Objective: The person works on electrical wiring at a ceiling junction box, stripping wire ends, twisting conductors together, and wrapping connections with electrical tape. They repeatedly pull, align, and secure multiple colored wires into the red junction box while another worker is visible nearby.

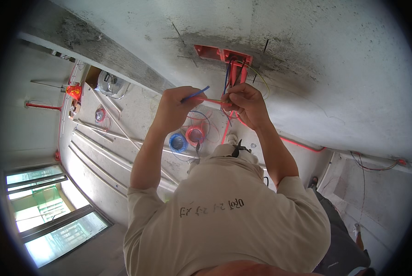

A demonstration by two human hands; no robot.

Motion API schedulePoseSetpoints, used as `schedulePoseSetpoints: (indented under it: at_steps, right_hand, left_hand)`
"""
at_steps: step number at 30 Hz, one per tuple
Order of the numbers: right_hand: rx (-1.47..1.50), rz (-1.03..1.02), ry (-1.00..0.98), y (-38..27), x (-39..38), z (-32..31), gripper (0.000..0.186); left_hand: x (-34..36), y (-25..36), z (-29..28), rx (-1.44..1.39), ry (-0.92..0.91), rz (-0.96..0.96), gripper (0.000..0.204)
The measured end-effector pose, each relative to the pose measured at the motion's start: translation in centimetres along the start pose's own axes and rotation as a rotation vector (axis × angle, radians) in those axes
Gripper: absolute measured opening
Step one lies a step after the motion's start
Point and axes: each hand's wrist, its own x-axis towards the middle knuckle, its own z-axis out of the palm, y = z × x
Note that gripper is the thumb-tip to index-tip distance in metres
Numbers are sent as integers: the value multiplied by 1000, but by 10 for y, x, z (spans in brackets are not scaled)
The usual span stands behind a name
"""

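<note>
My left hand [180,108] is closed around a red wire [210,100], which stretches across to my right hand. A blue wire-like length [197,93] also sticks out of the left fist. My right hand [247,103] pinches the red wire between thumb and fingers, just below the wall box. Two red junction boxes [237,56] are set side by side in the wall. Out of the right one come a blue wire [226,76], a dark wire and a yellow-green wire [264,82]. Red conduits [236,73] run down from it.
On the floor lie a blue wire coil [178,143], a red wire coil [195,135] and several long pale pipes [109,149]. A window [54,209] is at left. Dark clothing [339,241], apparently another person's, shows at lower right. Loose wires [376,168] hang from the right wall.
</note>
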Motion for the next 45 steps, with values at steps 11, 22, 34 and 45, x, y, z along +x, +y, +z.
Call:
schedulePoseSetpoints:
  at_steps: [11, 22, 34, 45]
  right_hand:
    - [206, -94, -100, 15, 8, -2, 12]
    - [141, -102, -112, 13, 11, 4, 10]
    - [295, 67, 28, 21, 9, 13, 9]
    - [230, 269, -149, 15, 5, 5, 29]
  left_hand:
    - [-4, -28, 6, -456, 83, -308, 13]
    - [-15, -39, 10, -576, 94, -318, 13]
    - [6, -27, 33, -307, -11, -201, 15]
    - [2, -17, 43, -215, 48, -267, 12]
